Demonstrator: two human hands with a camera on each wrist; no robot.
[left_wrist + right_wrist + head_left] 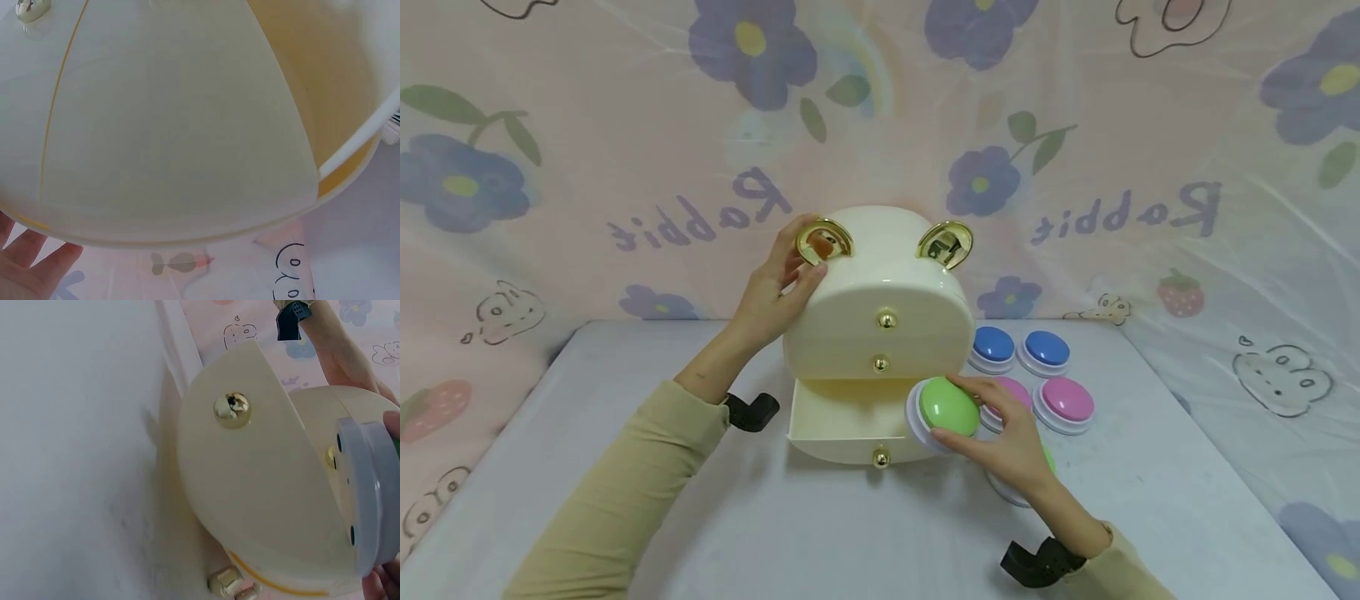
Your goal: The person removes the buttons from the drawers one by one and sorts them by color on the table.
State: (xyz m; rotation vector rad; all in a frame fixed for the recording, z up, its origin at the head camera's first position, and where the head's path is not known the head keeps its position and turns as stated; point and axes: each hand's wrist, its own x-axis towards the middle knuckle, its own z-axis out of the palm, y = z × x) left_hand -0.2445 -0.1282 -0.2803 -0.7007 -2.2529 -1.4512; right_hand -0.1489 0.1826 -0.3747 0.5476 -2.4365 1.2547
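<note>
A cream drawer box (880, 250) with gold ears and round gold knobs stands on the table, its bottom drawer (835, 450) pulled out. With thumb and fingers around the left gold ear, my left hand (778, 283) holds the box's upper left side; in the left wrist view its fingertips (62, 256) are at the box's rim. My right hand (1007, 437) pinches a green push button (950, 407) with a white base, tilted over the drawer's right front corner. The white base (369, 487) faces the right wrist view; the green top is mostly hidden there.
Right of the box are two blue buttons (1047, 348) at the back and two pink buttons (1067, 400) in front of them. Another green button (1049, 458) is partly hidden under the right hand. Patterned cloth (880, 150) hangs behind the white table (760, 533).
</note>
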